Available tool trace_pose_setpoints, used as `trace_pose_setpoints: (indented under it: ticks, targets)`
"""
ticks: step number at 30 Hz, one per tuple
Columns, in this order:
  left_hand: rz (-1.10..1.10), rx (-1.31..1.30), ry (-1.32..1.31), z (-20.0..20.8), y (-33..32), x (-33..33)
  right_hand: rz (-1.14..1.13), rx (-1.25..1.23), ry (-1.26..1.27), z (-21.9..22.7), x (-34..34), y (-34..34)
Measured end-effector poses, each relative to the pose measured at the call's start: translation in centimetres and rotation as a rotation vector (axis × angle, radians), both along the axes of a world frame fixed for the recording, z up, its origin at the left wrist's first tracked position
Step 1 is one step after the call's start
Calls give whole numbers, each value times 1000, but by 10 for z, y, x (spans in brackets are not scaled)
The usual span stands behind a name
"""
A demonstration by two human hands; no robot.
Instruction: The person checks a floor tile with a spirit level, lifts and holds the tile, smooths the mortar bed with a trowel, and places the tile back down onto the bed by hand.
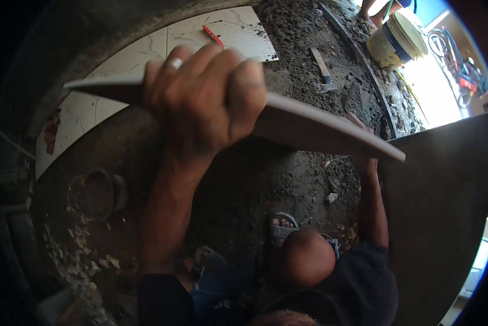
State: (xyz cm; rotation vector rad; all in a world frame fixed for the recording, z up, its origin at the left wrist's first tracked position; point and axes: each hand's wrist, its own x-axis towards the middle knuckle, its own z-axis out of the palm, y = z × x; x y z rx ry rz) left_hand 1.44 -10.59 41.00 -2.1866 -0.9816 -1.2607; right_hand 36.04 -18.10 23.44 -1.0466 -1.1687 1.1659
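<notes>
A large flat tile [320, 122], seen nearly edge-on, is held up in front of me. My left hand [206, 98], with a ring on one finger, is closed over its upper edge. Farther right, my right hand [370, 163] grips the same tile near its right end; most of that hand is hidden behind the tile. Beyond it lie white, grey-veined floor tiles [130, 57] with crumbs of mortar on them. A red-handled tool [212, 35] rests on these tiles. To the right, a hammer [322, 68] with a light handle lies on rough grey mortar [293, 32].
A dirty pale bucket [397, 42] stands at the far right, near another person's bare feet [367, 13]. A long dark straight bar [363, 65] crosses the mortar. A dark pail [98, 193] sits at left, near scattered debris [83, 255]. A dark wall [439, 217] rises on my right.
</notes>
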Motion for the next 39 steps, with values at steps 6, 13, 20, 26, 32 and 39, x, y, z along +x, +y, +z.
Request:
trace_pose_setpoints:
  ticks: [6,13,20,26,32,39]
  targets:
    - [-183,87,-44,-8,51,-6,-284,317,-125,65,-54,-9]
    - [-216,160,-517,-32,88,-87,-468,353,-310,53,-80,30]
    - [145,-851,-803,-228,135,-266,-470,154,-758,-106,-61,21]
    - [-21,-915,-858,-271,110,-245,-449,299,-611,-126,-52,-10]
    - [155,-858,-834,-269,89,-250,-515,224,-435,-73,-108,-12]
    - [-41,-986,-990,-220,86,-246,-584,254,-516,36,-84,38]
